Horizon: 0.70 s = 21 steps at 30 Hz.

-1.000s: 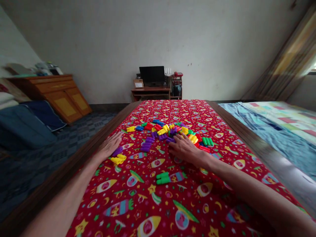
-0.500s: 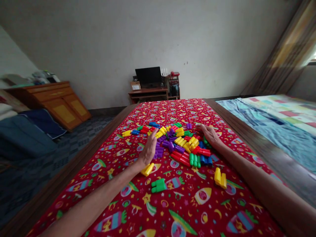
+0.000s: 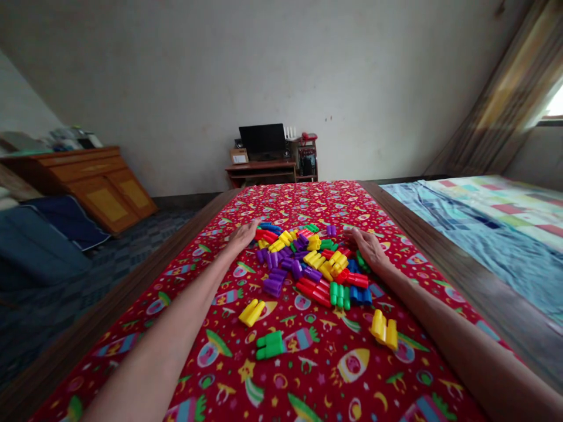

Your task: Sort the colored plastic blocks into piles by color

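A loose pile of plastic toy building blocks in yellow (image 3: 314, 259), purple (image 3: 273, 283), red (image 3: 314, 289), green (image 3: 340, 296) and blue (image 3: 360, 295) lies on the red patterned cloth (image 3: 308, 381). At the pile's far left edge, my left hand (image 3: 243, 236) rests open, its fingers stretched along a red block (image 3: 266, 235) and a blue block (image 3: 270, 227). My right hand (image 3: 369, 247) lies open on the opposite side, fingers extended beside the blocks and partly covering a green one (image 3: 362, 261). Neither hand visibly grips a block.
Nearer to me lie a separate yellow block (image 3: 252, 313), a green block (image 3: 269, 345) and another yellow block (image 3: 384, 330). The table's wooden edge (image 3: 444, 272) borders the cloth. Beyond stand a desk with a monitor (image 3: 263, 142), a cabinet (image 3: 103, 190) and a bed (image 3: 475, 234).
My left hand has moved left and away from me, from the pile's near left side to its far left edge; blocks there now sit closer together. The right hand has barely moved.
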Each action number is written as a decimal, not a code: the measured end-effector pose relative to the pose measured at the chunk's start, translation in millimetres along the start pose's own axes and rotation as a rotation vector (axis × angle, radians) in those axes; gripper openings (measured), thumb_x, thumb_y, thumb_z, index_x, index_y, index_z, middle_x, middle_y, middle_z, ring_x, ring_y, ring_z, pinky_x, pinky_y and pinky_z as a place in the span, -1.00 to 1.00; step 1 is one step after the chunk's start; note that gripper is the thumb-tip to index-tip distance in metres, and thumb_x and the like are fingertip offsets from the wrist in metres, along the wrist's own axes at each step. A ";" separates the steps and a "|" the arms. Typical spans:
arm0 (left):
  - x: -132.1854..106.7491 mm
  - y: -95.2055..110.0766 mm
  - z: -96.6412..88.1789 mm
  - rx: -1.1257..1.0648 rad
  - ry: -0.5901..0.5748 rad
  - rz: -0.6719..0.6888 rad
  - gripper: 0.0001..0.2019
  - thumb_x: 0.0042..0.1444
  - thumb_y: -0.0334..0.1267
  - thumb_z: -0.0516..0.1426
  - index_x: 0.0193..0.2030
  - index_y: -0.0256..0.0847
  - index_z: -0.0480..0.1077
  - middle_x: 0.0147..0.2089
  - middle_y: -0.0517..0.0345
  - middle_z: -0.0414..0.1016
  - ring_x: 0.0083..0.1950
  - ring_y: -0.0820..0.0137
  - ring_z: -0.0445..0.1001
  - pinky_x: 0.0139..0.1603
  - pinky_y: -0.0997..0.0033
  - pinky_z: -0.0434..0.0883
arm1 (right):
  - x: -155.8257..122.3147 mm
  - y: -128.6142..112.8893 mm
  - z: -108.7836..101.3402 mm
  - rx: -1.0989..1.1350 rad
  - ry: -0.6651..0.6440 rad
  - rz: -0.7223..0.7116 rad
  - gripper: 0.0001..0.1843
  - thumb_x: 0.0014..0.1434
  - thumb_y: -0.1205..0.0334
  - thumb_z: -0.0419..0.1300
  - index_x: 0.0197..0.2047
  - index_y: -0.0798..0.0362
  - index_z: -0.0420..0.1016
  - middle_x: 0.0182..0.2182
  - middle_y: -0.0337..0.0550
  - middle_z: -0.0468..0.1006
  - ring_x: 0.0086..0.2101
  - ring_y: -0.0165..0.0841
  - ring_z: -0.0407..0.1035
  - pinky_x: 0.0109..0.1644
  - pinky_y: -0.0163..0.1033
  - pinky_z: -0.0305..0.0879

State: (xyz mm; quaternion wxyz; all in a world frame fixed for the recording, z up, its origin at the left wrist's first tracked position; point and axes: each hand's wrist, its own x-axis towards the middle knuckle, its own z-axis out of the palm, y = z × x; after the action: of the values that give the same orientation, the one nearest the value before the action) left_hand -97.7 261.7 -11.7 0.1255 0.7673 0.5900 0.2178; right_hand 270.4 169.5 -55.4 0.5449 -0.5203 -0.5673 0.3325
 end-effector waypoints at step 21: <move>-185.1 156.3 19.6 0.234 -0.225 1.174 -0.54 0.32 0.03 -0.04 0.31 0.03 0.22 0.44 0.28 0.08 0.47 0.20 -0.09 0.42 -0.02 -0.03 | -7.2 -13.7 -4.9 -0.304 0.008 -0.051 -0.28 0.21 -0.33 -0.12 -0.14 0.07 0.61 -0.19 -0.01 0.65 -0.12 -0.12 0.51 0.03 -0.04 0.37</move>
State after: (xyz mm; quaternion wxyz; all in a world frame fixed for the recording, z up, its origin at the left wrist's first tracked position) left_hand 6.1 42.6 7.0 -0.0392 0.9915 0.0713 0.1018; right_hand 271.1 158.5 -43.5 0.4704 -0.5834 -0.6220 0.2269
